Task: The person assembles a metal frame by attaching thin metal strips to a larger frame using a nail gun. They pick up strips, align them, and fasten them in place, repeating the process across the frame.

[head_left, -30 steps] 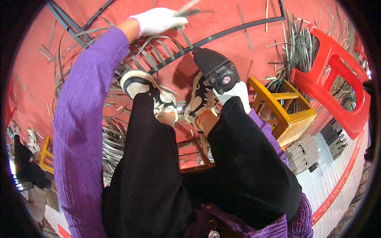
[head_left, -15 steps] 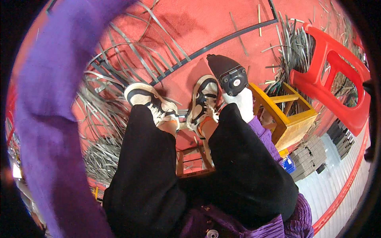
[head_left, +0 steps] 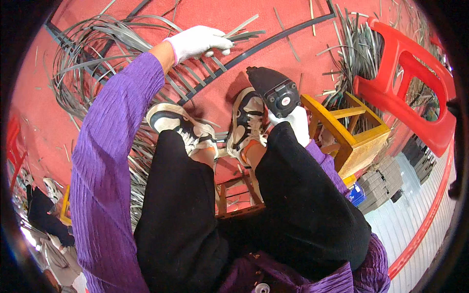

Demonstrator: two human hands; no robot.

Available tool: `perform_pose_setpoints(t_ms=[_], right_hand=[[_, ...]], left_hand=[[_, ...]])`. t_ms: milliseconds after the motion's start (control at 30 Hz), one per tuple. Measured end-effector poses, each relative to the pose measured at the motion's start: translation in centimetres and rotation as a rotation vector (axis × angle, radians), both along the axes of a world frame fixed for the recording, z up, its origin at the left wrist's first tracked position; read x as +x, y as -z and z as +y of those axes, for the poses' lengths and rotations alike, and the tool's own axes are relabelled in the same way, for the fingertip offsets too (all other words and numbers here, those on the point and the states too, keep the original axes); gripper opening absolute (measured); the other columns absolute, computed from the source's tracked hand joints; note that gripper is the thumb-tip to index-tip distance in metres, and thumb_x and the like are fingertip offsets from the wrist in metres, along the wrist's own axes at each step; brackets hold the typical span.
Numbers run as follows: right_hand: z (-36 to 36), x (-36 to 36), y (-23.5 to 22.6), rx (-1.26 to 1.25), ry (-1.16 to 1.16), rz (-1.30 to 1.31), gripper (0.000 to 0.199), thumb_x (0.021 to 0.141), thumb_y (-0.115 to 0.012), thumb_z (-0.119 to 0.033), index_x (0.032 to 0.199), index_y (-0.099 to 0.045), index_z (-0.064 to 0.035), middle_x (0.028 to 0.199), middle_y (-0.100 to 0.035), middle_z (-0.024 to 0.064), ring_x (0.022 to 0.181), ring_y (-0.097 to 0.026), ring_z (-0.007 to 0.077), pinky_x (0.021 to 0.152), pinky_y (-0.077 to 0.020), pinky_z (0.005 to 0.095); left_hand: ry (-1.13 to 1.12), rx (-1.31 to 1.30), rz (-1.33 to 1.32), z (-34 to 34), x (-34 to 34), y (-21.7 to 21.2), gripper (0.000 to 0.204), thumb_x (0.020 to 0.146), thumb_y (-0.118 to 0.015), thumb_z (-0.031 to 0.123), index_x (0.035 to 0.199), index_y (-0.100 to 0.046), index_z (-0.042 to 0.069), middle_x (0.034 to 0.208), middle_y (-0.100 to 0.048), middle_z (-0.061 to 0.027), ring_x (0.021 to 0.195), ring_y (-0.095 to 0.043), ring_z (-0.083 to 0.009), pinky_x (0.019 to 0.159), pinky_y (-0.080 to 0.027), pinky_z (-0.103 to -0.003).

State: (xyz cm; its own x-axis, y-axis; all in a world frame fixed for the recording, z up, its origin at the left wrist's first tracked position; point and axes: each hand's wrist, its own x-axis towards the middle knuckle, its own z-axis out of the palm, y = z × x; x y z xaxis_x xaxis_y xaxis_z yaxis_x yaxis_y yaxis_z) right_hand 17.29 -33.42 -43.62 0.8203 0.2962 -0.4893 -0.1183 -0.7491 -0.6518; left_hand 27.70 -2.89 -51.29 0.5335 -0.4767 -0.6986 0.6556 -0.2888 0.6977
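While the left hand (head_left: 198, 41), in a white glove, was closed on a few grey strips (head_left: 246, 35) whose ends stuck out past its fingertips, the right hand (head_left: 297, 121), gloved likewise, held a black tool (head_left: 274, 90) well apart from it in the head view. The right knee hid part of that hand, so just how its fingers lay could not be told. The strips hung over a dark frame (head_left: 273, 40) on the red floor (head_left: 273, 14), and between the left hand and the left shoe (head_left: 168, 118) a row of short strip ends crossed one bar of it. A loose coil (head_left: 119, 31) of strips spread to the left of the left hand, partly over the frame; whether it joined the held ones could not be told. The tool tilted up and leftward, its narrow end near the right shoe (head_left: 249, 110). Just beside the right hand lay a yellow stool (head_left: 364, 141) on its side, with a red stool (head_left: 400, 73), also tipped, beyond it. A pile (head_left: 359, 49) of grey strips lay between that red stool and the frame.
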Motion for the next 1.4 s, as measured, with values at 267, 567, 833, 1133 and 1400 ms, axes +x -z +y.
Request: perform_pose_setpoints(t_ms=[267,567,833,1133,1400], right_hand=[[1.2,1.2,-1.6,-0.102,-0.068,0.003,0.018,0.078,-0.069,-0.014,0.093,-0.067,-0.0045,0.083,-0.069,0.0117,0.079,-0.068,0.0247,0.068,-0.0522,0.0333],[1.3,0.8,-1.1,-0.091,-0.11,-0.143,0.012,0.077,-0.064,-0.015,0.083,-0.065,-0.0049,0.077,-0.065,0.0127,0.074,-0.065,0.0323,0.063,-0.0502,0.0367],[1.3,0.5,0.3,0.103,0.128,0.176,0.03,0.077,-0.069,-0.017,0.103,-0.064,-0.0022,0.087,-0.068,0.0148,0.081,-0.068,0.0291,0.071,-0.0522,0.0327],[2.9,2.0,-1.2,-0.145,-0.039,0.164,0.038,0.079,-0.069,-0.02,0.112,-0.062,-0.0032,0.09,-0.07,0.0135,0.085,-0.069,0.0256,0.076,-0.0518,0.0312],[4.3,2.4,-1.8,-0.182,0.025,0.148,0.035,0.079,-0.069,-0.025,0.106,-0.063,-0.0033,0.087,-0.068,0.0165,0.084,-0.068,0.03,0.073,-0.0513,0.0336]], left_hand=[[0.187,0.106,-0.176,-1.3,0.5,1.0,0.025,0.074,-0.07,0.035,0.076,-0.071,0.01,0.07,-0.062,-0.001,0.059,-0.049,-0.0105,0.053,-0.037,-0.028],[0.405,0.341,-0.613,-2.1,0.8,1.3,0.032,0.075,-0.062,0.029,0.081,-0.063,-0.003,0.075,-0.061,-0.0227,0.074,-0.061,-0.0363,0.069,-0.047,-0.042],[0.403,0.385,-0.728,-2.2,0.7,2.1,0.032,0.077,-0.06,0.029,0.08,-0.064,-0.002,0.076,-0.062,-0.0227,0.077,-0.061,-0.0379,0.073,-0.047,-0.044],[0.383,0.379,-0.721,-2.0,0.7,2.6,0.033,0.076,-0.06,0.029,0.08,-0.064,-0.003,0.076,-0.061,-0.0241,0.077,-0.061,-0.0387,0.073,-0.047,-0.044],[0.461,0.365,-0.587,-1.9,1.3,1.9,0.032,0.075,-0.06,0.028,0.082,-0.065,-0.002,0.076,-0.062,-0.0232,0.073,-0.061,-0.0354,0.067,-0.046,-0.042]])
